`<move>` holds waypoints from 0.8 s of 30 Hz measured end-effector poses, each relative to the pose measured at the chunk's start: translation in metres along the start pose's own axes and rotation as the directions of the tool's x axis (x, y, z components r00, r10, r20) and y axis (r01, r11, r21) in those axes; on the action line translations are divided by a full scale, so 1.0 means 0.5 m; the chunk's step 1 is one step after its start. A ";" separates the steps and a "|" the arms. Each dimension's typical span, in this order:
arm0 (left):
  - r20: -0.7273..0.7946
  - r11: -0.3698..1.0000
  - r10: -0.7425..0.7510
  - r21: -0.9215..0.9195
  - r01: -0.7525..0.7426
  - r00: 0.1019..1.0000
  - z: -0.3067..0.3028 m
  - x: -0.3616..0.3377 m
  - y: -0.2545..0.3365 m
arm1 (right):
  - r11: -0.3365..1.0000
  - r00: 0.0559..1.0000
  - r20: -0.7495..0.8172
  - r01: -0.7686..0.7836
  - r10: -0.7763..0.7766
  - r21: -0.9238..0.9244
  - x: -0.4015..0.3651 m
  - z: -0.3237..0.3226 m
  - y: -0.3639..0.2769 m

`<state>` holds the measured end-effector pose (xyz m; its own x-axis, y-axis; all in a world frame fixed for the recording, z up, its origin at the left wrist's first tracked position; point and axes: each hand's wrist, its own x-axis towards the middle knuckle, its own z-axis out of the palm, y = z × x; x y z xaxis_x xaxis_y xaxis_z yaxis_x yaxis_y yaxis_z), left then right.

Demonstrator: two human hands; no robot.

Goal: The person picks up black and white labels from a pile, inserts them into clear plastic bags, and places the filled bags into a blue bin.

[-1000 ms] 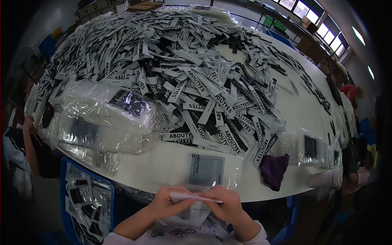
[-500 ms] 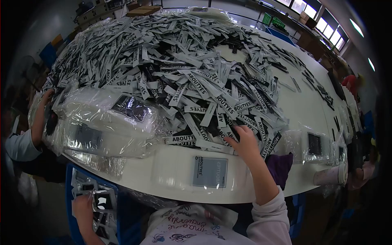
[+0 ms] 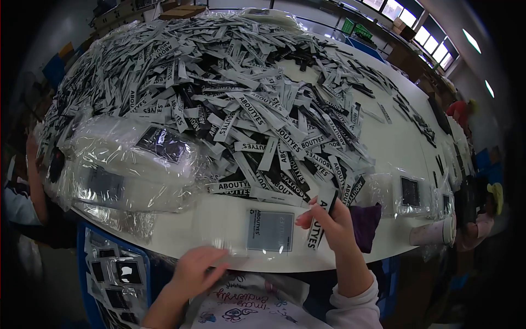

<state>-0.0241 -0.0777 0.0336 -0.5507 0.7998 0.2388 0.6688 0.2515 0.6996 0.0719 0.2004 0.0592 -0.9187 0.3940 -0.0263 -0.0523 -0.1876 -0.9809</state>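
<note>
Between the thumb and fingers of my right hand is a slim white-and-black packet lettered ABOUTYES, held upright over the front of the table. My left hand is at the table's front edge, fingers stretched out and apart, with nothing in them. Its fingertips reach the left end of a stack of clear plastic bags, whose grey printed panel faces up. Behind both hands spreads a large heap of similar packets, several showing the same lettering.
Wrapped bundles of clear bags lie at the left, and another bundle at the right. A purple cloth and a cup are near the right edge. Below left stands a blue crate of filled bags. Another person's arm shows at left.
My right hand has drawn back from the heap with a packet in its fingers. My left hand has moved from the blue crate up and right to the bag stack. The view has shifted slightly.
</note>
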 end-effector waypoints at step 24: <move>0.667 0.252 0.039 -0.727 0.639 0.744 0.151 0.077 0.109 | 0.486 0.615 -0.256 0.239 -0.746 -0.840 -0.194 0.002 0.011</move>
<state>0.0291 0.0079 0.0302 -0.0504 0.9682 -0.2449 -0.5463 0.1785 0.8183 0.1603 0.1603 0.0564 -0.4259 0.6127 0.6657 0.0834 0.7593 -0.6454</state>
